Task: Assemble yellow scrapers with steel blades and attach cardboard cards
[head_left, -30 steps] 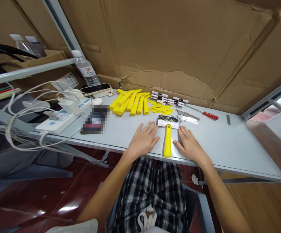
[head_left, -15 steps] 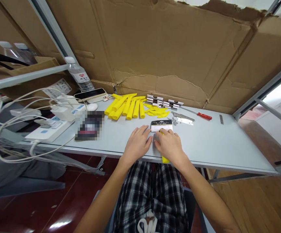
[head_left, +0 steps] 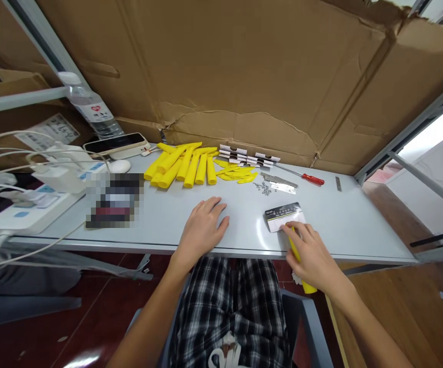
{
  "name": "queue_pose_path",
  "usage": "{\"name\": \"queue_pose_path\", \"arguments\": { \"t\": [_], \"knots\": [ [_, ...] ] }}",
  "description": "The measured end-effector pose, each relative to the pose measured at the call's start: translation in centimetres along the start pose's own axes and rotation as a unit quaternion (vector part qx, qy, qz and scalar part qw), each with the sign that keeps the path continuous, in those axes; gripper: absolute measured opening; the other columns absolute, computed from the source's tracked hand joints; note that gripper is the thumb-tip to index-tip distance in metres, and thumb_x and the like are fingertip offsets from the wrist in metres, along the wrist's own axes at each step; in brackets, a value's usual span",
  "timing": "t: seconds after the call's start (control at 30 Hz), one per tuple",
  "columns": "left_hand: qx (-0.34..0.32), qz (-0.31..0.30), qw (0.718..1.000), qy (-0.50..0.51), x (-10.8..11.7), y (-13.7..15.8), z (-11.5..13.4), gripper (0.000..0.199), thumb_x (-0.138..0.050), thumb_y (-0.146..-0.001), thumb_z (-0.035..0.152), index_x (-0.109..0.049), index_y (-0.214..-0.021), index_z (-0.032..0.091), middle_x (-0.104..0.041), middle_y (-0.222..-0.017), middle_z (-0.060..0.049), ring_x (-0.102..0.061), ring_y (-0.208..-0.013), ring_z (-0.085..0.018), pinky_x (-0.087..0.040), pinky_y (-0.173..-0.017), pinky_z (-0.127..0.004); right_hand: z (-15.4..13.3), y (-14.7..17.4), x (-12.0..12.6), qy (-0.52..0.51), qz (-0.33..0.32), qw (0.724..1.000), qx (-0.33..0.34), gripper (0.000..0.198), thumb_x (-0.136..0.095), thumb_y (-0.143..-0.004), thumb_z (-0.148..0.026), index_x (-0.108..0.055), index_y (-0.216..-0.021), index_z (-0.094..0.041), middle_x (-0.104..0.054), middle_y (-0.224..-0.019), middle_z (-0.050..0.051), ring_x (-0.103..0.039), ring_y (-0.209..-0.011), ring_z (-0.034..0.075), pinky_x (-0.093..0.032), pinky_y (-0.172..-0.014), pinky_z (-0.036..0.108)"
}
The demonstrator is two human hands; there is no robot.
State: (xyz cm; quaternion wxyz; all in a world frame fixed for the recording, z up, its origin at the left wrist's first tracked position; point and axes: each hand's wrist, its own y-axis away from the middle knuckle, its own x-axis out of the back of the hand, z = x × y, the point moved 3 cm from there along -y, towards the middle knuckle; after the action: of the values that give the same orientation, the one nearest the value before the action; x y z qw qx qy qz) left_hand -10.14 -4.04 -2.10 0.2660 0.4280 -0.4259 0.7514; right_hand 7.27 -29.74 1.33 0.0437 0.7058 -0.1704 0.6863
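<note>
While the right hand (head_left: 313, 255) is clamped on its yellow grip (head_left: 309, 289), the scraper (head_left: 285, 214) points away from the person and a little left, its long axis slanting back to a butt jutting past the table's (head_left: 363, 225) front edge. The left hand (head_left: 203, 229) rests palm down, thumb apart from fingers. Screws (head_left: 266, 189) and blades (head_left: 280, 183) lie beyond the scraper's head, roughly in its line; yellow handles (head_left: 188, 164) are piled farther left.

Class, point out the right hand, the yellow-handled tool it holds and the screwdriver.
Right hand (head_left: 313, 258), head view: back of hand.
Yellow-handled tool (head_left: 309, 288), head view: handle's near end.
Screwdriver (head_left: 313, 179), head view: red handle.
</note>
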Motion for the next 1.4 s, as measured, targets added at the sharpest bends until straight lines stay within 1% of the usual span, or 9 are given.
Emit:
{"name": "queue_pose_path", "arguments": {
  "t": [0.2,0.27,0.33,0.47,0.6,0.77,0.93,1.17,1.4],
  "knots": [
    [0.006,-0.002,1.000,0.000,0.1,0.0,0.1,0.040,-0.050,-0.103,0.036,-0.072,-0.130,0.017,-0.063,-0.149,-0.016,-0.056,-0.143,-0.034,-0.042,-0.123,-0.054,5.8,1.0,-0.5,0.000,0.020,0.999,-0.048,0.059,-0.048,-0.091,-0.029,-0.057,-0.149,-0.023,-0.048,-0.153,0.010,-0.042,-0.143,0.032,-0.046,-0.113,0.054],
    [0.006,-0.001,1.000,0.000,0.1,0.0,0.1,0.039,-0.051,-0.102,0.036,-0.072,-0.130,0.017,-0.063,-0.149,-0.016,-0.056,-0.142,-0.034,-0.043,-0.123,-0.054,8.0,1.3,-0.6,0.022,0.040,0.997,-0.069,0.059,-0.048,-0.092,-0.033,-0.057,-0.149,-0.023,-0.049,-0.153,0.009,-0.034,-0.151,0.035,-0.039,-0.119,0.060],
    [0.002,0.001,1.000,-0.001,0.1,0.0,0.1,0.040,-0.051,-0.103,0.036,-0.072,-0.130,0.015,-0.063,-0.149,-0.016,-0.056,-0.142,-0.034,-0.043,-0.123,-0.054,10.2,1.5,-0.8,0.019,0.046,0.995,-0.083,0.058,-0.045,-0.093,-0.035,-0.057,-0.148,-0.022,-0.049,-0.153,0.009,-0.036,-0.152,0.032,-0.031,-0.127,0.062],
    [-0.006,0.003,1.000,-0.005,0.0,0.0,0.0,0.041,-0.051,-0.102,0.037,-0.072,-0.130,0.015,-0.063,-0.149,-0.017,-0.056,-0.142,-0.034,-0.042,-0.123,-0.053,14.6,0.9,-0.8,0.006,0.015,0.994,-0.112,0.059,-0.045,-0.093,-0.035,-0.057,-0.148,-0.019,-0.036,-0.163,0.010,-0.045,-0.148,0.026,-0.041,-0.126,0.046],
    [-0.008,0.005,1.000,-0.001,0.0,0.0,-0.1,0.042,-0.052,-0.102,0.038,-0.072,-0.129,0.014,-0.063,-0.149,-0.018,-0.056,-0.141,-0.036,-0.043,-0.122,-0.055,19.0,-1.2,-0.8,0.022,-0.033,0.991,-0.127,0.065,-0.044,-0.093,-0.035,-0.050,-0.154,-0.012,-0.043,-0.160,0.012,-0.046,-0.147,0.026,-0.038,-0.128,0.046],
    [-0.007,0.002,1.000,0.001,0.2,0.0,0.0,0.041,-0.051,-0.103,0.038,-0.072,-0.129,0.014,-0.064,-0.148,-0.016,-0.057,-0.141,-0.036,-0.044,-0.122,-0.055,24.0,-3.0,-1.2,0.083,-0.052,0.980,-0.174,0.068,-0.046,-0.094,-0.040,-0.050,-0.154,-0.007,-0.045,-0.157,0.016,-0.051,-0.142,0.031,-0.041,-0.125,0.046],
    [-0.005,0.002,1.000,0.001,0.3,0.1,0.0,0.041,-0.051,-0.103,0.038,-0.072,-0.129,0.015,-0.063,-0.149,-0.016,-0.056,-0.142,-0.035,-0.043,-0.122,-0.055,25.9,-3.7,-1.5,0.099,-0.057,0.979,-0.168,0.067,-0.046,-0.094,-0.039,-0.052,-0.152,-0.005,-0.047,-0.155,0.019,-0.050,-0.143,0.032,-0.039,-0.127,0.045],
    [-0.007,0.003,1.000,0.007,0.2,0.1,-0.1,0.040,-0.051,-0.102,0.038,-0.072,-0.128,0.016,-0.064,-0.148,-0.017,-0.056,-0.142,-0.035,-0.043,-0.122,-0.055,27.2,-7.0,-1.6,0.098,-0.061,0.986,-0.124,0.067,-0.054,-0.092,-0.037,-0.052,-0.153,-0.010,-0.044,-0.159,0.014,-0.046,-0.147,0.027,-0.036,-0.128,0.040],
    [-0.003,0.001,1.000,0.005,0.2,0.1,-0.1,0.040,-0.052,-0.102,0.038,-0.072,-0.129,0.016,-0.064,-0.149,-0.017,-0.056,-0.142,-0.035,-0.043,-0.123,-0.056,28.1,-10.6,-1.1,0.103,-0.042,0.987,-0.119,0.055,-0.049,-0.100,-0.048,-0.067,-0.138,-0.013,-0.057,-0.144,0.014,-0.058,-0.130,0.025,-0.044,-0.117,0.038]
  ]
}}
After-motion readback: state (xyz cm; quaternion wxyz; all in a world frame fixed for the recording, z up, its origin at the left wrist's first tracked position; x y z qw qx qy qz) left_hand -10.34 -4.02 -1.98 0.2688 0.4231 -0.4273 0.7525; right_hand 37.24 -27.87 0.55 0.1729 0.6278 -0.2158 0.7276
